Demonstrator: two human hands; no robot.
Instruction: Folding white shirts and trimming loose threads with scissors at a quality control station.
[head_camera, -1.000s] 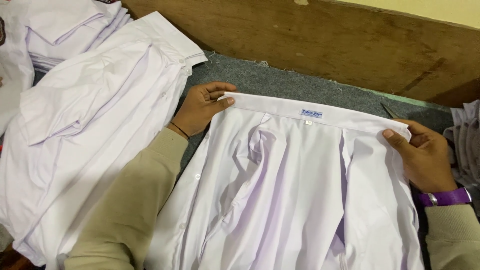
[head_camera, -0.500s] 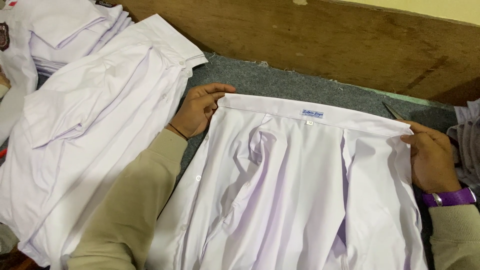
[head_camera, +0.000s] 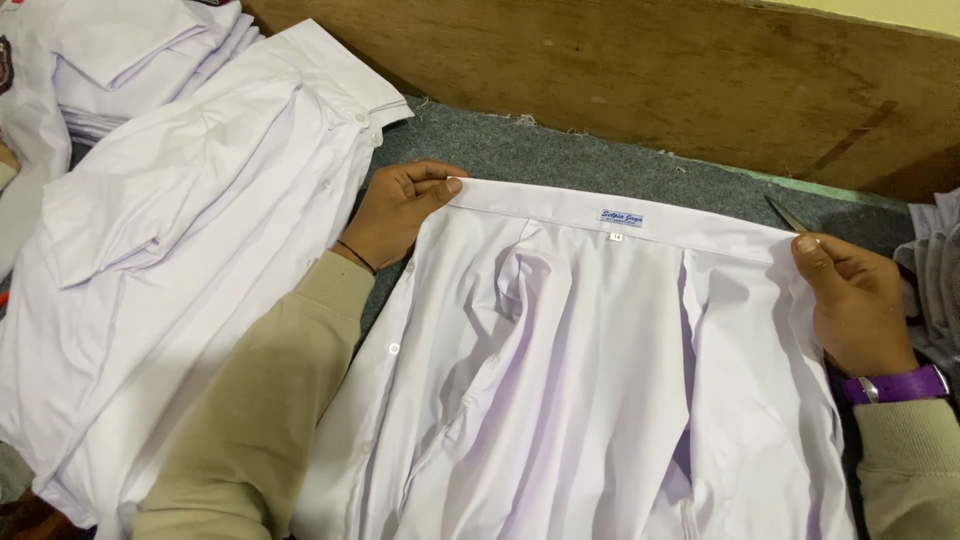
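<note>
Both hands, left hand (head_camera: 400, 212) and right hand (head_camera: 858, 310), pinch the smooth white shirt's (head_camera: 590, 400) stiff collar band (head_camera: 620, 215) (creased cotton).

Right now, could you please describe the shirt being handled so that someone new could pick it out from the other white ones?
Start at the wooden board along the back of the grey felt surface. Just below it lies the white shirt, its collar band stretched straight between the left hand and right hand. Unlike the stacked shirts to its left, it lies alone, spread open, showing a small label inside the collar.
</note>
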